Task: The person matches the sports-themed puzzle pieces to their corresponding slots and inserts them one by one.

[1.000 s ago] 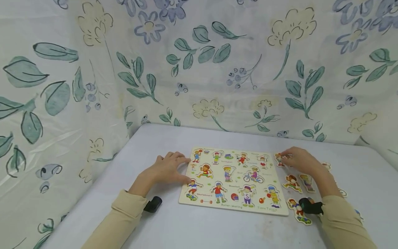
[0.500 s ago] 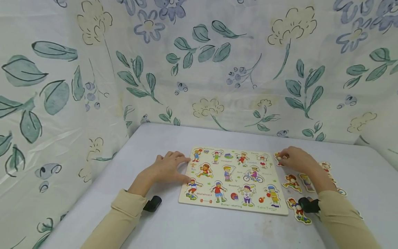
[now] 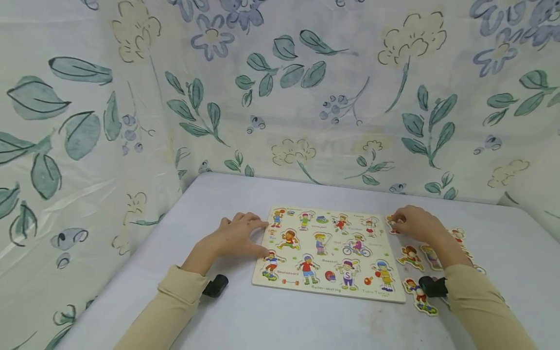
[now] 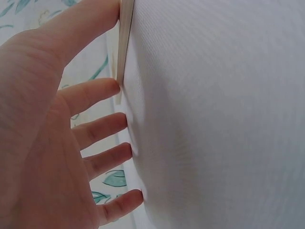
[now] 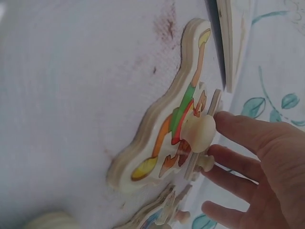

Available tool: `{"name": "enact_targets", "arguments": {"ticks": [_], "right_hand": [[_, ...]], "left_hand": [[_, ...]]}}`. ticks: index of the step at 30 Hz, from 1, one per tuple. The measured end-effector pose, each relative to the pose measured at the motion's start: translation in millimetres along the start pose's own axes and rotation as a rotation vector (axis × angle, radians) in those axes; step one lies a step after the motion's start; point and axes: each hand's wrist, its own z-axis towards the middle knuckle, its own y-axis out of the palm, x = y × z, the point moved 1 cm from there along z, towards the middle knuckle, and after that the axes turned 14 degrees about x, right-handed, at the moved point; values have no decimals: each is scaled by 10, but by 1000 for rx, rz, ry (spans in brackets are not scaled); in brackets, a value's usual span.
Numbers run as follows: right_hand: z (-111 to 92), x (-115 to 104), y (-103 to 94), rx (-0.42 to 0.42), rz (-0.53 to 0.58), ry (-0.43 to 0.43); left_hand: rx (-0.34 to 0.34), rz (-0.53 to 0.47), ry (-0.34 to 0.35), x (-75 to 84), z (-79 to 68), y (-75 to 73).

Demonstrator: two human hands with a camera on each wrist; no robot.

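A wooden knob puzzle board (image 3: 328,253) printed with sporting children lies flat on the white table. My left hand (image 3: 238,237) rests at its left edge, thumb and index fingertip touching the side; in the left wrist view the fingers (image 4: 102,131) are spread and nearly straight. Beyond the board's upper right corner, my right hand (image 3: 422,224) pinches a small figure-shaped puzzle piece (image 3: 392,225), which the fingers partly cover. In the right wrist view the thumb and fingers (image 5: 238,126) are at that piece's edge, behind a running-figure piece (image 5: 183,112) with a round knob.
Several loose pieces lie right of the board, among them a running figure (image 3: 411,257), a skateboarder (image 3: 422,299) and another figure (image 3: 432,256). The right forearm covers some. A floral curtain (image 3: 288,97) borders the table's back and left.
The right forearm has shifted slightly left, uncovering more of the pieces to its right. The right fingers stay at the same piece. The left hand and board hold still.
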Motion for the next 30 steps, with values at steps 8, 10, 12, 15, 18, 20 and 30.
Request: {"name": "enact_targets", "arguments": {"ticks": [8, 10, 12, 15, 18, 20, 30], "right_hand": [[-35, -24, -43, -12, -1, 6], [-43, -29, -53, -9, 5, 3], [-52, -36, -63, -5, 11, 5], [-49, -36, -80, -4, 21, -1], [-47, -42, -109, 3, 27, -10], [-54, -57, -131, 10, 32, -24], [-73, -261, -195, 52, 23, -54]], "left_hand": [[0, -7, 3, 9, -3, -11], [1, -4, 0, 12, -3, -13], [0, -1, -3, 10, -2, -17], [-7, -2, -13, 3, -6, -21], [-11, -3, -16, -6, -7, -26], [-13, -3, -17, -15, -8, -23], [-31, 2, -4, 5, -23, -54]]}}
